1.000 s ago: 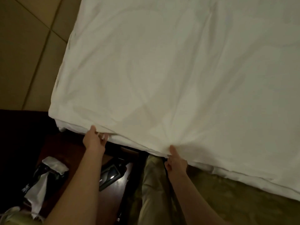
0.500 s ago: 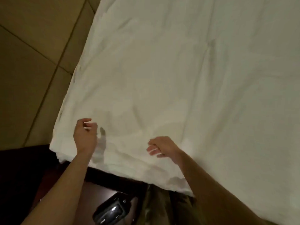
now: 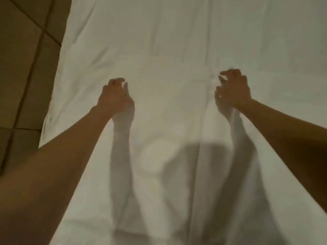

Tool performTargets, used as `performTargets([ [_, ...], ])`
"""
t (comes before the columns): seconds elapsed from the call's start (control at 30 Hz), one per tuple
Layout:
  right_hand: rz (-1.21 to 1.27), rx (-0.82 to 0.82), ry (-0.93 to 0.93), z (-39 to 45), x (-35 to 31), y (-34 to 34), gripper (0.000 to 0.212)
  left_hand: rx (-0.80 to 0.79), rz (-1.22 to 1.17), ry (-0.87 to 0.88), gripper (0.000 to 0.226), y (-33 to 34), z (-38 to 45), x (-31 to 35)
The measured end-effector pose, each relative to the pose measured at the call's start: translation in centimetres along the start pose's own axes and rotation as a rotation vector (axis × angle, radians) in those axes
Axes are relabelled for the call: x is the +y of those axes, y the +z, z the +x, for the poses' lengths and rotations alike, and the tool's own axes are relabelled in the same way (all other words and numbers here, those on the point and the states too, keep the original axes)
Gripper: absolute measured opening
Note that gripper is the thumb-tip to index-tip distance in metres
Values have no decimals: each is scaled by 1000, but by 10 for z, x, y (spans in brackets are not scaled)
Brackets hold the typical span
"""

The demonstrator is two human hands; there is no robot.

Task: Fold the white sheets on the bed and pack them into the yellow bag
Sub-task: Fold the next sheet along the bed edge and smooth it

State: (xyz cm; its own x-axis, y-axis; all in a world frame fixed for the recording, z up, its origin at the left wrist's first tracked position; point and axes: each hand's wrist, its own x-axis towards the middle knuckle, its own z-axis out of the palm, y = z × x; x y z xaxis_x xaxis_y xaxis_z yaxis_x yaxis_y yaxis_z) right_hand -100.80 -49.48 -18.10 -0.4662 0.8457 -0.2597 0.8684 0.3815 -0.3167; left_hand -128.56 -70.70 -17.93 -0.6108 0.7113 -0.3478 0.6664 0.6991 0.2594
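Both arms stretch out over the white sheet (image 3: 177, 50), which lies spread across the bed and fills most of the frame from the top edge down to the bottom. The left hand (image 3: 113, 98) sits left of centre, its fingers curled in like a claw with the tips bent down toward the cloth; the right hand (image 3: 233, 91) is right of centre and a little higher in the frame, curled the same way. Both look empty, though whether the fingertips are touching the fabric or hovering just above it I cannot tell, as the picture is soft with motion. The shadows of the hands and forearms fall on the sheet right under them, so they seem close to the surface. The hands are set well apart, roughly level, which reads to me as getting ready to gather or pinch up the cloth at two points so that it lifts evenly for a fold. A long crease runs down the sheet just beside the right hand. The sheet's left edge slants along the tiled wall (image 3: 23, 68) in the upper left of the frame. No yellow bag is in view, so packing looks some way off.
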Motion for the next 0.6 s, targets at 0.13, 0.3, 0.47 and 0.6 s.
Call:
performTargets([
  [0.13, -161, -138, 1, 55, 1, -16, 47, 93, 73, 17, 48, -18, 77, -10],
  [0.3, -157, -245, 16, 95, 8, -11, 34, 104, 191, -47, 52, -42, 131, -42],
  [0.47, -190, -398, -5, 116, 5, -15, 29, -60, 409, 4, 53, -62, 155, -57],
  [0.6, -210, -424, 31, 123, 3, -16, 28, -125, 471, 5, 83, -79, 159, -70],
])
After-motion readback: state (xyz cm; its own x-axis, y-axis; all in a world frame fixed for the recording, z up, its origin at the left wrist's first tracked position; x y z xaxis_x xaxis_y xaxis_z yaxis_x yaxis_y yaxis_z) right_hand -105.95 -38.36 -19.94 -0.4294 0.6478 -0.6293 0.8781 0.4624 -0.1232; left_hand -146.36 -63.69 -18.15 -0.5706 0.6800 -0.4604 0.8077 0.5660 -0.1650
